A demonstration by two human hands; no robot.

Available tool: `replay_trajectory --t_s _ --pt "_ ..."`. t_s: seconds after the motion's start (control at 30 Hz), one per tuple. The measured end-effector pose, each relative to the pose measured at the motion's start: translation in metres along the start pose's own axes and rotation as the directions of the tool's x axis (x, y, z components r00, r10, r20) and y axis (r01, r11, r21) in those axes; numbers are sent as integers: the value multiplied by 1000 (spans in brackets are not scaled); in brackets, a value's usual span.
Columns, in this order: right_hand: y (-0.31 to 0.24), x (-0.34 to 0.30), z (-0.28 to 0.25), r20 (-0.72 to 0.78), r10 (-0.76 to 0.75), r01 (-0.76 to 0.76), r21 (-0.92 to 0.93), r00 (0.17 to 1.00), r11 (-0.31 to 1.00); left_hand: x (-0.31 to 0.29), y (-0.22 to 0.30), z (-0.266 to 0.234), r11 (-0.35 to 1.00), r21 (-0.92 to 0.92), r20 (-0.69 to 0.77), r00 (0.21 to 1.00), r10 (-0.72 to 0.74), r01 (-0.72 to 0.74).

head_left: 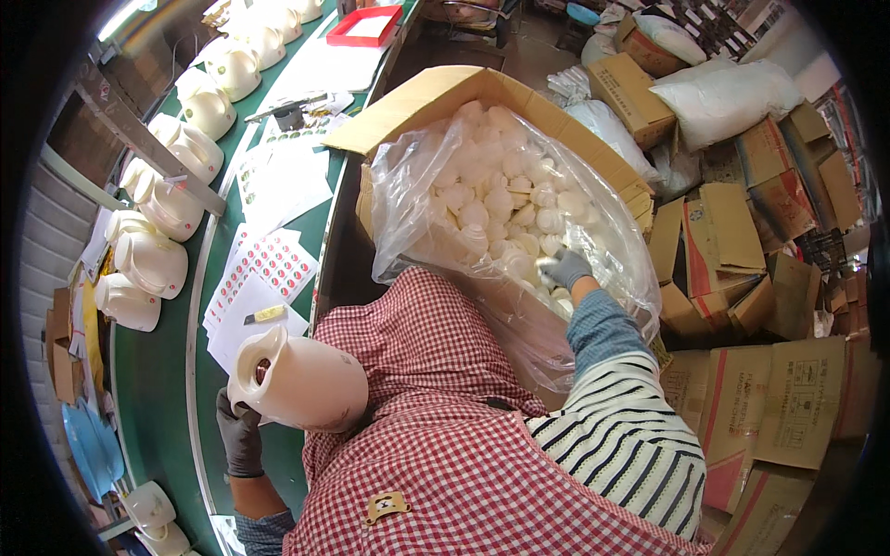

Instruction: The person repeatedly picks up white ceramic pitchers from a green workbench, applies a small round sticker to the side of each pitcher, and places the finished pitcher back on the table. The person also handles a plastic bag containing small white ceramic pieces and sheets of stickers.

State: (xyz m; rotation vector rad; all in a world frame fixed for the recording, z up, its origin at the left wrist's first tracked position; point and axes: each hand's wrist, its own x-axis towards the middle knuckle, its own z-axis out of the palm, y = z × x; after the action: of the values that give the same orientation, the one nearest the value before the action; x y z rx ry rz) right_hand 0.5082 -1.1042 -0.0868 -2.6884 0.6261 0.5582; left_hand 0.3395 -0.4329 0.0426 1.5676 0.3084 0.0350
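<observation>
A cream-coloured jug (320, 382) lies tilted against the front of my checked apron, its open mouth facing left. My left hand (241, 435), in a grey glove, is closed on the jug's handle side at the table's edge. A large cardboard box (436, 91) lined with a clear plastic bag (400, 199) stands ahead on the right, filled with many white rounded lids (501, 204). My right hand (567, 269), also gloved in grey, reaches into the box and touches the lids near its right side. Its fingertips blend in with the lids, so their grip is unclear.
Cream jugs (153, 264) line the left side of the green table (153, 389). Sticker sheets (269, 269), a yellow cutter knife (267, 316) and a red tray (364, 26) lie on it. Cardboard cartons (793, 398) and white sacks (732, 102) crowd the right.
</observation>
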Motion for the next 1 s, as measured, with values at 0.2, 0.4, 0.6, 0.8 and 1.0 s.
replay_trajectory --t_s 0.2,0.4,0.6,0.8,1.0 --pt "-98 -89 -65 -387 -276 472 781 880 409 -6 30 47 988 -119 38 994 99 -94" --pt "-234 -233 -31 -652 -727 950 314 214 -1 -9 49 90 946 211 251 949 189 -245" --pt "-265 -258 14 -511 -859 999 -13 -38 -36 -11 6 96 885 263 267 910 316 -384" --pt "-276 -245 4 -227 -971 995 41 -81 -93 -11 -7 93 848 337 302 900 314 -409" --pt "-293 -254 -19 55 -995 992 -92 -87 -92 -10 0 97 837 313 343 876 341 -448"
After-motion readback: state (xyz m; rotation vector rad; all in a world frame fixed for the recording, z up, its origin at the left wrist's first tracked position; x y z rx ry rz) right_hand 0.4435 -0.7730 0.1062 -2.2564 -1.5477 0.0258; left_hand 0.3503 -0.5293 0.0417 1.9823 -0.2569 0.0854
